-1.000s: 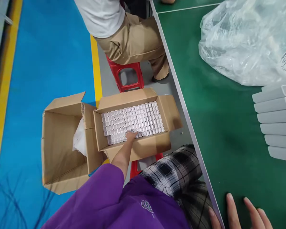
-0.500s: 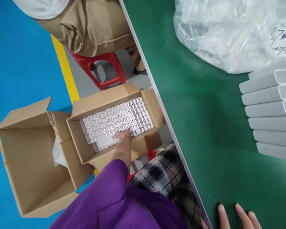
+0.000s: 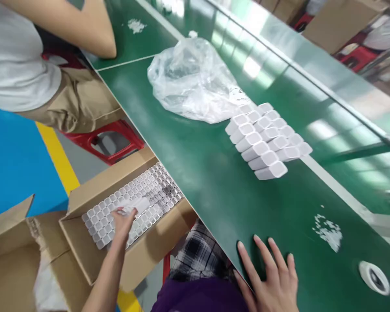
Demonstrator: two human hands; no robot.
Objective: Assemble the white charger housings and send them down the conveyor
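Observation:
My left hand (image 3: 124, 221) is over an open cardboard box (image 3: 81, 260), closed around white square tubes (image 3: 139, 206); how many it grips is blurred. Below it, rows of the same kind of tube (image 3: 99, 225) fill the box, with dark marks on those toward the table. My right hand (image 3: 273, 277) rests on the green tabletop (image 3: 208, 190), fingers spread and holding nothing. Further up the table stands a block of white square tubes (image 3: 260, 147), their rounded-square ends facing up.
A clear plastic bag (image 3: 191, 82) lies behind the tube block. Small white bits (image 3: 328, 232) and a roll of tape (image 3: 373, 277) are at the right. Another cardboard box (image 3: 13, 268) stands at the lower left. A seated co-worker (image 3: 19, 65) is on a red stool (image 3: 107, 141).
My left hand has risen from the rows with white tubes in its grip. The view has swung toward the table, showing more of it. My right hand stays on the tabletop.

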